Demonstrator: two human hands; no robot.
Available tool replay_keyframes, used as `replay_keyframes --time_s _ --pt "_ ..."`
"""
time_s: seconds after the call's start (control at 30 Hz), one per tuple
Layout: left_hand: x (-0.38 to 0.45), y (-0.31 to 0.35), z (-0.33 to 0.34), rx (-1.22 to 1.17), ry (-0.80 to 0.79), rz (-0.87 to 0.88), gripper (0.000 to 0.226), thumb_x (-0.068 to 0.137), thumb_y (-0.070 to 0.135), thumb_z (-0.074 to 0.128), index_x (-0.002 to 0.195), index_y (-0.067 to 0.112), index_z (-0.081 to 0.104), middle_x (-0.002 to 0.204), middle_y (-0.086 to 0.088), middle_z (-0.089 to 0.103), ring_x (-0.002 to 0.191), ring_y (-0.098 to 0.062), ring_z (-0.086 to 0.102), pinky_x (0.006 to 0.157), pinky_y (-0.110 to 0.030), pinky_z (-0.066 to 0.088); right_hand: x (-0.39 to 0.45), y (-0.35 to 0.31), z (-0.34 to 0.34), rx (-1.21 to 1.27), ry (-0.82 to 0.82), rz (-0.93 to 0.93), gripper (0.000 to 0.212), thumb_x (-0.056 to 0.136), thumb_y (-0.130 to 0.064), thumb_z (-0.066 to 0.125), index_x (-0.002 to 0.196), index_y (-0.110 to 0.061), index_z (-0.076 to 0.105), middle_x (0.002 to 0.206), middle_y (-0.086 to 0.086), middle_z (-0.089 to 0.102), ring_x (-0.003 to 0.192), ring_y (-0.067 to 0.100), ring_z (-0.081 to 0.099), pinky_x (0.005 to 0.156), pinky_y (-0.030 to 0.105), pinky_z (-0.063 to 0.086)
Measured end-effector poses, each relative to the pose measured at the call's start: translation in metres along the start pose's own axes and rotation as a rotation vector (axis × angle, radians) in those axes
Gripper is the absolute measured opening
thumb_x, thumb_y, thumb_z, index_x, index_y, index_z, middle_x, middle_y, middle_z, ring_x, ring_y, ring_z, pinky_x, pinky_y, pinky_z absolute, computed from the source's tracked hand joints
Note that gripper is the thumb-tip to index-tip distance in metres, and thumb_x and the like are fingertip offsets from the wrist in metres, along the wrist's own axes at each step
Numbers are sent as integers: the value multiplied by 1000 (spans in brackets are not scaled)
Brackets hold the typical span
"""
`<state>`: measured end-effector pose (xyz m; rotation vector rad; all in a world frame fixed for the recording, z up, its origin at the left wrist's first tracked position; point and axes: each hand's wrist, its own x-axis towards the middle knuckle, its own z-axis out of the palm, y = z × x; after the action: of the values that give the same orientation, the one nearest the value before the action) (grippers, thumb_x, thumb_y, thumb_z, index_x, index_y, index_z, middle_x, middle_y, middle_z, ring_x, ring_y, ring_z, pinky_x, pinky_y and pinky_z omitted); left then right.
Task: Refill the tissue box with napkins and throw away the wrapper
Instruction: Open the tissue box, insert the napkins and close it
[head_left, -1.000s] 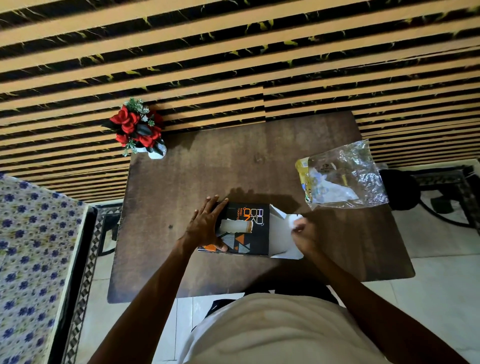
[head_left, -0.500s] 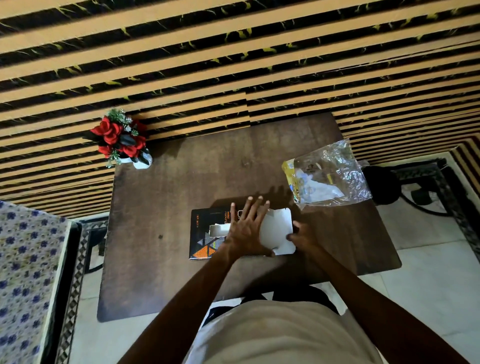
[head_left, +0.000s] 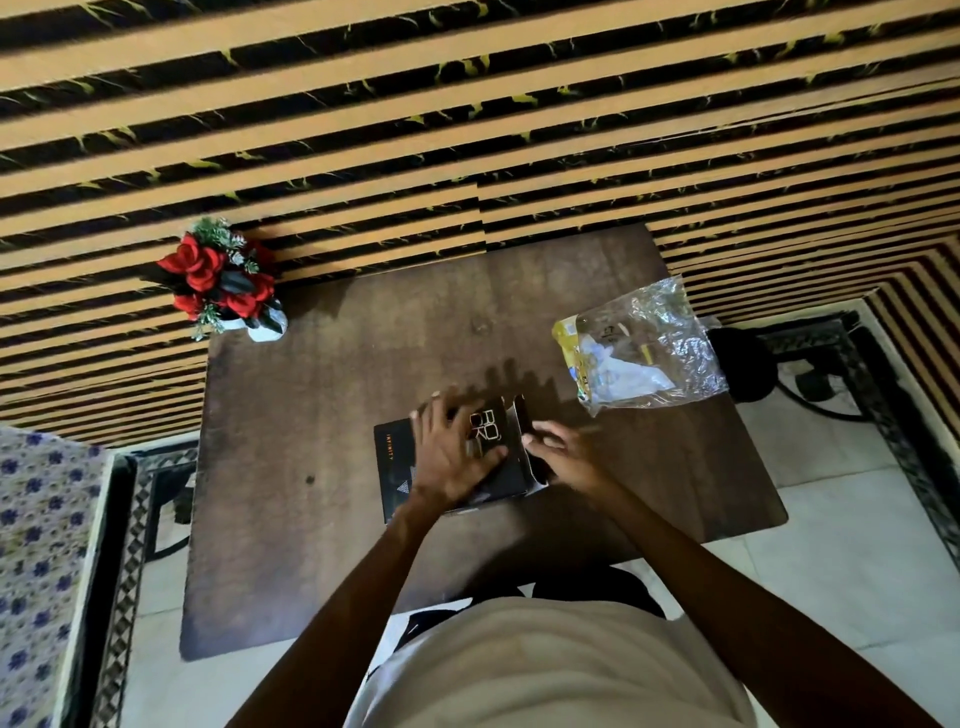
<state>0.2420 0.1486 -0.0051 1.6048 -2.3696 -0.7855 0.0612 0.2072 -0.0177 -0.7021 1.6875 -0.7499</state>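
Now left hand (head_left: 451, 453) flat atop tissue box (head_left: 395, 470); right hand (head_left: 563, 457) pinching end flap (head_left: 523, 427).

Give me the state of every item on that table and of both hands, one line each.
tissue box: lying flat on the table, end flap at its right end partly open.
left hand: pressed flat on top of the box, fingers spread.
right hand: at the box's right end, fingers on the flap.
wrapper: crumpled, lying on the table's right side, not yet thrown away.
flower vase: upright at the far left corner.
table: bearing all three items.
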Motion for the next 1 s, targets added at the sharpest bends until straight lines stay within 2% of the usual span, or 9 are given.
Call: replay_keyframes --time_s 0.17,0.33,0.43,0.5,0.57,0.63,0.87,0.93,1.0 --pt "-32 -42 -16 -134 136 -371 92 68 49 75 142 14 33 151 -16 26 137 -40 29 112 -59 28 2 -2 20 -270 56 -14 49 93 -20 57 139 -7 46 141 12 52 129 26 51 105 31 41" --pt "-48 -66 -14 -610 94 -547 89 61 49 80 134 20 37 128 -10 55 118 -27 57 95 -45 53 -8 -10 34 -206 82 -17 41 98 -14 45 138 -3 45 146 14 45 136 24 44 112 24 28" --pt "-51 -63 -19 -778 101 -535 62 76 22 78 126 18 42 115 0 62 107 -21 63 76 -18 57 -20 -24 42 -52 6 71 48 100 -21 44 146 -12 34 150 3 39 137 19 39 101 27 40" --pt "-51 -59 -26 -868 85 -523 52 84 7 69 126 18 41 109 3 62 97 -15 64 64 -10 55 -23 -27 44 12 -52 123 55 98 -25 48 149 -25 27 134 -5 46 118 16 51 83 29 49" --pt "-46 -61 -32 -904 59 -518 55 85 10 69 131 18 41 115 0 61 97 -12 64 63 -13 57 -21 -30 46 42 -59 139 65 97 -21 51 150 -32 16 132 -7 45 109 16 53 82 37 52" --pt "-31 -65 -43 -950 65 -506 56 85 9 68 133 20 42 114 2 62 94 -9 64 65 -17 58 -11 -42 50 62 -8 131 69 97 -14 50 151 -28 10 141 -4 40 123 23 51 94 44 50" --pt "76 -70 -88 -1072 33 -403 47 92 6 55 127 36 47 121 -2 64 88 -10 68 58 -15 55 63 -122 50 125 91 112 56 96 -11 51 147 -15 27 140 10 45 122 30 53 95 45 52" --pt "108 -72 -97 -1049 15 -344 50 92 9 58 134 31 40 125 -2 59 89 -10 68 58 -17 56 95 -136 46 25 147 54 60 91 -26 60 143 -22 30 127 2 50 110 29 60 91 47 54" --pt "135 -72 -106 -1011 17 -303 51 92 12 60 129 35 34 119 4 54 92 -11 64 57 -18 56 147 -127 37 -178 197 57 75 70 -62 65 133 -33 35 130 -3 54 105 24 61 93 49 53"
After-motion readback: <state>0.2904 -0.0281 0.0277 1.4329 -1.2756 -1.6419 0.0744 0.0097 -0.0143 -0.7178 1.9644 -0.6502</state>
